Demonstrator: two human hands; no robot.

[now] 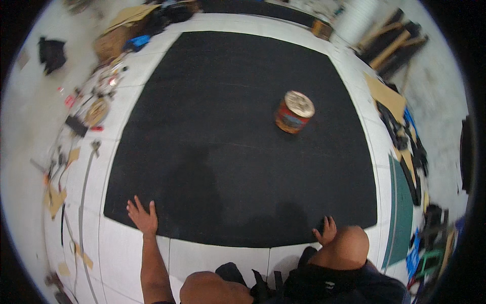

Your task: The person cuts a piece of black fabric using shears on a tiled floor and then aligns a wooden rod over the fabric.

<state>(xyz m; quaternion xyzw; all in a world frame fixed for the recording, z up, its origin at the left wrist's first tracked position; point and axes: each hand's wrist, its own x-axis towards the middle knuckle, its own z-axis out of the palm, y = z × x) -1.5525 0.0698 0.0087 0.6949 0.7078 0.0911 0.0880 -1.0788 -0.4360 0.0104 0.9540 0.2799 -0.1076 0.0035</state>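
Observation:
A large black sheet (228, 116) lies spread over the white tiled floor in front of me. My left hand (143, 215) rests flat on its near left part, fingers spread, holding nothing. Near the sheet's near right edge, my right hand (326, 231) lies with its fingers stretched out on the black surface; my knee hides part of the wrist and forearm. On the right half of the sheet stands a round tin can (294, 112) with a pale, smeared lid and a red, worn side, well away from both hands.
A long thin metal strip (82, 213) lies along the floor at left, near a round dish (97, 111) and scattered small items. At right are a green mat (400, 213), brown cardboard (386, 95) and dark rolls (390, 45). A white cylinder (356, 23) stands at far right.

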